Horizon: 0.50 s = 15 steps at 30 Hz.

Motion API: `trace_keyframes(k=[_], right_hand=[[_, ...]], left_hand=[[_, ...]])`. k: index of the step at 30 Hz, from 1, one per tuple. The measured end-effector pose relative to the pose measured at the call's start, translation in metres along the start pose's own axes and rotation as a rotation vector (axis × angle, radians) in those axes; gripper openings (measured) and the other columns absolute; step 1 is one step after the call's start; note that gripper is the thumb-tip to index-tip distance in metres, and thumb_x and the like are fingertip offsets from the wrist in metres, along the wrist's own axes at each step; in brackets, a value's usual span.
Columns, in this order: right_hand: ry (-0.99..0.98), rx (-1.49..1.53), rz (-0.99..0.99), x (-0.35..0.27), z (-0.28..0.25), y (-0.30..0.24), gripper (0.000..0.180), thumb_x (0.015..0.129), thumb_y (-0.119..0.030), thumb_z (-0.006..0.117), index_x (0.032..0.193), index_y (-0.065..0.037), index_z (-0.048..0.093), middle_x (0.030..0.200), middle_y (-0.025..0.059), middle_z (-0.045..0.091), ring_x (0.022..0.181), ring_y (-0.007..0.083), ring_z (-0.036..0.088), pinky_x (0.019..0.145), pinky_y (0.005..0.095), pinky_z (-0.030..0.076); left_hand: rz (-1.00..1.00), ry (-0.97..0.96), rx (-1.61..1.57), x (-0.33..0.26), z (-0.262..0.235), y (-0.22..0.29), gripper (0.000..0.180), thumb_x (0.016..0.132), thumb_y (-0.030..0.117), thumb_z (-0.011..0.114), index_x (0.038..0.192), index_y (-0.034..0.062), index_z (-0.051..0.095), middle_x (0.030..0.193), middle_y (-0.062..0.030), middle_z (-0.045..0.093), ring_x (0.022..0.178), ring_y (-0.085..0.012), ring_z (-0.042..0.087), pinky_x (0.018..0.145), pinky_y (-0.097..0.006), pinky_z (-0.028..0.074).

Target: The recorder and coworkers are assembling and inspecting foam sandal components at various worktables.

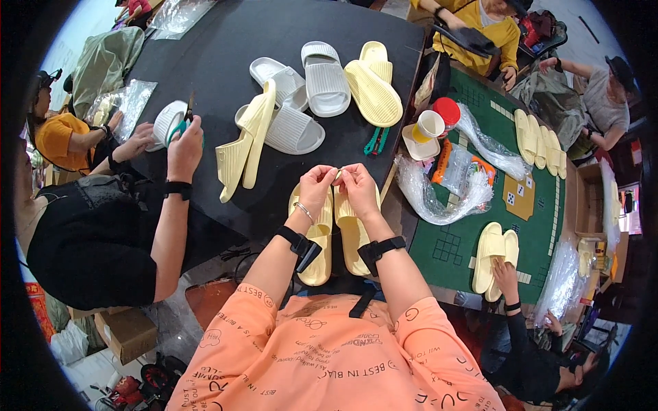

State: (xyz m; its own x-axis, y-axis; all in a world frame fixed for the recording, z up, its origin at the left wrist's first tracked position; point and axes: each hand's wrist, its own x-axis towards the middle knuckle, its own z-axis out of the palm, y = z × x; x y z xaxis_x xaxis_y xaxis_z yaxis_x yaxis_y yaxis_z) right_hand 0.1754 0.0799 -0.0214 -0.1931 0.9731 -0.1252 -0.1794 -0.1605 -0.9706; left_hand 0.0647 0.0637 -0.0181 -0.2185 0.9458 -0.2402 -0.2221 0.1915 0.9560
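Observation:
My left hand (317, 190) and my right hand (358, 190) meet over the dark table, fingertips pinched together. Between them is a tiny pale yellowish piece, too small to make out. Right below my hands lies a pair of pale yellow slide slippers, the left slipper (317, 255) and the right slipper (351, 241) side by side; my hands hide part of both. Just beyond my right hand, green-handled scissors (376, 141) rest on the table. Farther off are grey slippers (327, 81), a yellow pair (374, 85) and another yellow pair (249, 145) standing tilted on edge.
A co-worker's hand (185, 147) at left holds green-handled scissors by a whitish slipper (167, 123). On the green table at right are cups (430, 125), plastic bags (439, 198) and yellow slippers (538, 140). Another person's hand (506, 277) touches a yellow pair there.

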Motion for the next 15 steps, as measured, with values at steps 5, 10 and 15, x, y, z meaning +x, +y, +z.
trace_keyframes(k=[5,10,15], right_hand=[[-0.003,-0.007,-0.007,0.0001,-0.0015,0.0016,0.007,0.086,-0.011,0.047,0.084,-0.005,0.047,0.066,0.0019,0.056,0.055,0.0048,0.048,0.051,0.0174,0.038],[-0.016,-0.054,0.04,-0.0028,-0.0002,-0.0039,0.006,0.085,-0.011,0.048,0.084,-0.005,0.047,0.064,0.0013,0.056,0.052,0.0044,0.047,0.049,0.0175,0.038],[-0.018,-0.068,0.015,-0.003,-0.0005,-0.0039,0.005,0.084,-0.008,0.049,0.08,-0.005,0.049,0.064,0.0006,0.055,0.053,0.0043,0.048,0.048,0.0177,0.037]], left_hand=[[0.012,-0.003,0.004,0.0006,0.0009,-0.0007,0.008,0.079,0.011,0.058,0.081,0.0028,0.058,0.073,0.0026,0.055,0.067,-0.0044,0.047,0.06,-0.018,0.039],[-0.003,0.017,0.039,0.0007,-0.0002,-0.0013,0.008,0.079,0.011,0.058,0.081,0.0028,0.058,0.074,0.0023,0.055,0.066,-0.0042,0.047,0.06,-0.018,0.039],[0.016,0.0,0.025,0.0004,-0.0017,-0.0052,0.007,0.079,0.01,0.058,0.08,0.0026,0.058,0.073,0.0022,0.055,0.066,-0.0041,0.047,0.059,-0.018,0.039]])
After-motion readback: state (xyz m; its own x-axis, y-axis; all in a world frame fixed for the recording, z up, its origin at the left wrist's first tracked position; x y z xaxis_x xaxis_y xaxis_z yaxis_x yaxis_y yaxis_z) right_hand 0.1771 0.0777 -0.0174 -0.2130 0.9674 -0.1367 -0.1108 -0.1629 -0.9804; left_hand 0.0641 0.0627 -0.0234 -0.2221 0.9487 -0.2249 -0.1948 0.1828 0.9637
